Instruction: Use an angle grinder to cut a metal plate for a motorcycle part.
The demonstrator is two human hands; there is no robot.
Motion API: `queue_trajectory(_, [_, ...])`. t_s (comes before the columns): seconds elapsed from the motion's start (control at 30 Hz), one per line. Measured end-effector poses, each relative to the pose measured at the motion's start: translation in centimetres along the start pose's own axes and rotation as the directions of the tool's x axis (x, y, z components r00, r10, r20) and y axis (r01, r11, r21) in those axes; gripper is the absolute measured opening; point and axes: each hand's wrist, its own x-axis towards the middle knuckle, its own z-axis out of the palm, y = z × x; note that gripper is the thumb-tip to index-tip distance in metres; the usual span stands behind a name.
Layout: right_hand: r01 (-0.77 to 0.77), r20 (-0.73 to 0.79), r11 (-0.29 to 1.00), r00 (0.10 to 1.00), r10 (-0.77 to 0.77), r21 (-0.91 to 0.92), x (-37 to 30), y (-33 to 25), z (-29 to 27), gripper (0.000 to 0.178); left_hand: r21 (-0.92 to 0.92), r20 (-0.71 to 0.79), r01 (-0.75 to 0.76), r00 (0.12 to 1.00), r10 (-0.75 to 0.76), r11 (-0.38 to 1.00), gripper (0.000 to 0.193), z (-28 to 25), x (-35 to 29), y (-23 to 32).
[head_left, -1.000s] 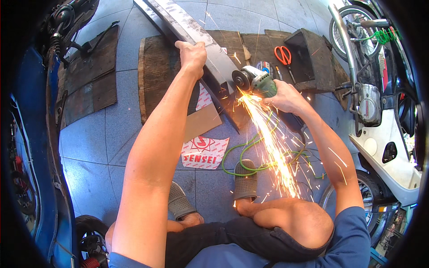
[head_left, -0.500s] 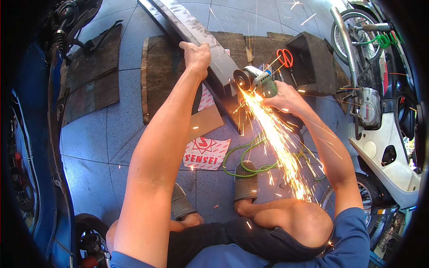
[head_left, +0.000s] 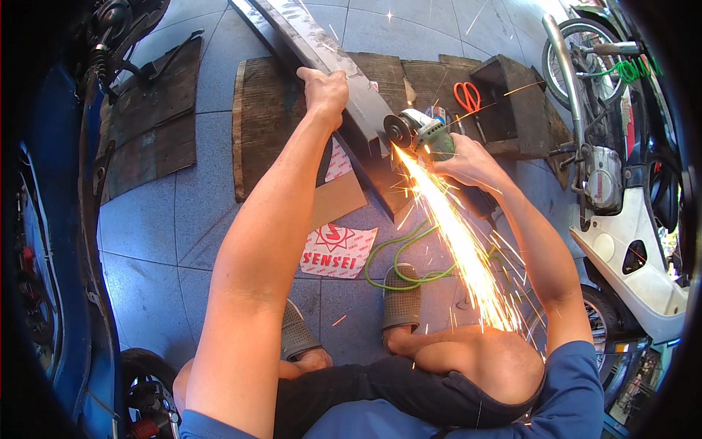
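Note:
My left hand (head_left: 325,96) is closed over the edge of a long grey metal beam (head_left: 360,101) that slants from the far left toward the middle. Wrapped round the body of a green angle grinder (head_left: 437,137) is my right hand (head_left: 469,162). The grinder's dark disc (head_left: 398,130) meets the beam's near end, at its right edge. A bright stream of sparks (head_left: 461,249) shoots from there down toward my bent right knee (head_left: 497,362). Beneath the near end of the beam, another dark metal piece (head_left: 384,192) shows in part.
Wooden boards (head_left: 267,124) lie under the beam. Scissors with orange handles (head_left: 466,96) rest by a dark wooden box (head_left: 512,110). A green cable (head_left: 398,267) loops near my sandal (head_left: 401,300). Cardboard (head_left: 336,201) and printed paper (head_left: 338,251) lie on the tiles. A motorcycle (head_left: 607,175) stands at right.
The sparks have shifted shape and still stream toward my right knee. Both hands keep their grips, and the grinder has hardly moved along the beam's end.

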Motion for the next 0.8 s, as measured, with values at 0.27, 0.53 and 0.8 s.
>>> queue_trajectory(0.27, [-0.045,-0.021,0.999,0.999,0.045,-0.025,0.8,0.9,0.7,0.07,0.032,-0.012,0.009,1.0,-0.009,0.999,0.054,0.1,-0.3,0.3])
queue_trajectory(0.53, [0.043,0.01,0.999,0.999,-0.043,0.034,0.2,0.7,0.1,0.061,0.011,-0.009,0.005,1.0,-0.005,1.0,0.054,0.1,-0.1,0.4])
queue_trajectory(0.8, [-0.007,0.017,0.998,1.0,0.006,0.068,-0.8,-0.8,-0.3,0.064,0.003,-0.002,-0.004,1.0,0.004,1.0,0.057,0.0,0.3,-0.1])
